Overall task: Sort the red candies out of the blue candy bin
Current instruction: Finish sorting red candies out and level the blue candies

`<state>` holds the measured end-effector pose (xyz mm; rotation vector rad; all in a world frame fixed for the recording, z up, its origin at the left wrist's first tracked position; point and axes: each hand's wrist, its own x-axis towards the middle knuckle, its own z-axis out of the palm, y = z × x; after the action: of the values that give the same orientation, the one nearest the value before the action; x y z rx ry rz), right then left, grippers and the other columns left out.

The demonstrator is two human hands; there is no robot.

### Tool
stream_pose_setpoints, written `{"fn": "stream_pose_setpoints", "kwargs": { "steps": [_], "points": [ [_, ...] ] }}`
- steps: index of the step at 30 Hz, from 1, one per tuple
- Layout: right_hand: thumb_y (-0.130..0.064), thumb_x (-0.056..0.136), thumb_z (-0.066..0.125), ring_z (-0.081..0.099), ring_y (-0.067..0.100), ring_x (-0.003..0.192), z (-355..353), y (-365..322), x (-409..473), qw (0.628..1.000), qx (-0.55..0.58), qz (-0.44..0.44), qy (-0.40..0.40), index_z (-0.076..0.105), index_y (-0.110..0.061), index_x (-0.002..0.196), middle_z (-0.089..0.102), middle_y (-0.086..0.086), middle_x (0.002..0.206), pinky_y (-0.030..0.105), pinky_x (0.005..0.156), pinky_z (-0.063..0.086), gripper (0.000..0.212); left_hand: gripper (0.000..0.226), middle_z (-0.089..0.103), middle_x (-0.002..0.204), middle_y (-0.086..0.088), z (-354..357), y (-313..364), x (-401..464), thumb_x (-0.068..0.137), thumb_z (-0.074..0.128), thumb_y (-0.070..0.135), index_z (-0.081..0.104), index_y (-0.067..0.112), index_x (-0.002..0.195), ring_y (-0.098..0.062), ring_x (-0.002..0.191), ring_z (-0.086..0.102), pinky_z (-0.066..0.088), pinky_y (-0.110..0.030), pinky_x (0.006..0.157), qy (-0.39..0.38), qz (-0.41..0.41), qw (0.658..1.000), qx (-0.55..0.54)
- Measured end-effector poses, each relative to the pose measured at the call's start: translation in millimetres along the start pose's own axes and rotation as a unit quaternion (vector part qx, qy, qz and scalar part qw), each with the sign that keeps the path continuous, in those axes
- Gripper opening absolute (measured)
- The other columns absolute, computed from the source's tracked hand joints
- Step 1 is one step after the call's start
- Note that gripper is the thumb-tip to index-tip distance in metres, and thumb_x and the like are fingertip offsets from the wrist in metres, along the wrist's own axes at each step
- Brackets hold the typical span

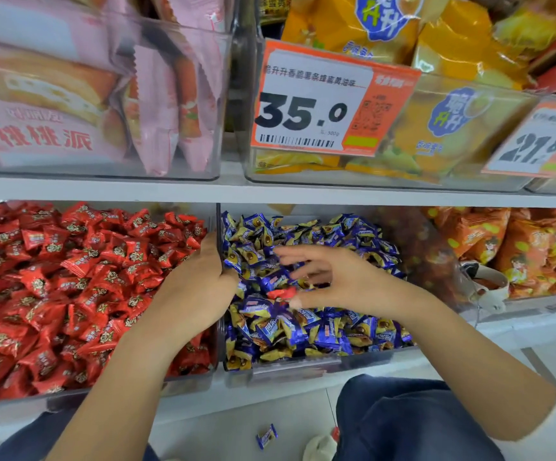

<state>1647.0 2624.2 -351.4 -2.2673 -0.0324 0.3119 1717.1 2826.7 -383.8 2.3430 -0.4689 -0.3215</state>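
Observation:
A clear bin (pixel 303 369) on the lower shelf holds a heap of blue and gold wrapped candies (pixel 306 331). One red candy (pixel 281 292) lies among them near the middle. My right hand (pixel 333 281) hovers over the blue heap with fingers spread, its thumb tip touching the red candy's right end. My left hand (pixel 200 277) rests on the divider (pixel 218 227) between the two bins, fingers hooked over it toward the blue side. The left bin is filled with red wrapped candies (pixel 70 287).
Bags of orange snacks (pixel 509 247) fill the bin to the right, with a white scoop (pixel 489 286) at its front. Above, bins hold pink packs (pixel 87 94) and yellow packs (pixel 453 121) behind price tags (pixel 320 101). A blue candy (pixel 266 435) lies on the floor between my knees.

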Motion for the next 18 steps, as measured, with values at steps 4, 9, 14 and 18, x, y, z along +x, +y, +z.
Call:
{"fn": "stream_pose_setpoints", "kwargs": {
  "steps": [4,9,14,18],
  "points": [
    [-0.037,0.088,0.061,0.055,0.005,0.115,-37.4,42.9,-2.7,0.976,-0.113,0.056,0.177,0.057,-0.034,0.123,0.06,-0.011,0.125,0.028,0.098,0.044,0.035,0.046,0.055,0.085,0.001,0.7,-1.4,-0.2,0.091,0.046,0.017,0.031,0.023,0.134,-0.016,0.062,0.053,0.037,-0.031,0.053,0.0,0.009,1.0,-0.004],
    [-0.049,0.096,0.038,0.045,0.026,0.126,-71.7,99.6,8.9,0.945,-0.133,0.267,0.135,0.04,-0.015,0.141,0.046,0.008,0.142,0.029,0.097,0.036,0.056,0.033,0.063,0.086,-0.01,7.5,-9.7,10.4,0.09,0.044,0.024,0.052,0.007,0.116,-0.029,0.073,0.06,0.041,-0.032,0.058,0.003,-0.022,0.999,0.05],
    [-0.075,0.086,0.022,0.032,0.032,0.137,-51.8,107.2,53.5,0.921,-0.062,0.365,0.124,0.007,-0.026,0.152,0.027,0.008,0.153,0.039,0.106,0.031,0.083,0.028,0.063,0.082,-0.009,13.6,-15.8,17.7,0.088,0.045,0.027,0.055,0.009,0.107,-0.029,0.07,0.06,0.045,-0.034,0.058,0.015,-0.017,0.998,0.052],
    [-0.072,0.088,0.023,0.036,0.033,0.134,-29.6,92.5,71.7,0.937,-0.118,0.315,0.095,0.011,-0.028,0.151,0.029,0.008,0.152,0.039,0.106,0.033,0.077,0.026,0.063,0.086,-0.011,11.1,-14.2,18.0,0.09,0.045,0.024,0.054,0.006,0.107,-0.031,0.074,0.06,0.043,-0.033,0.059,0.02,-0.011,0.998,0.054]
  ]
}}
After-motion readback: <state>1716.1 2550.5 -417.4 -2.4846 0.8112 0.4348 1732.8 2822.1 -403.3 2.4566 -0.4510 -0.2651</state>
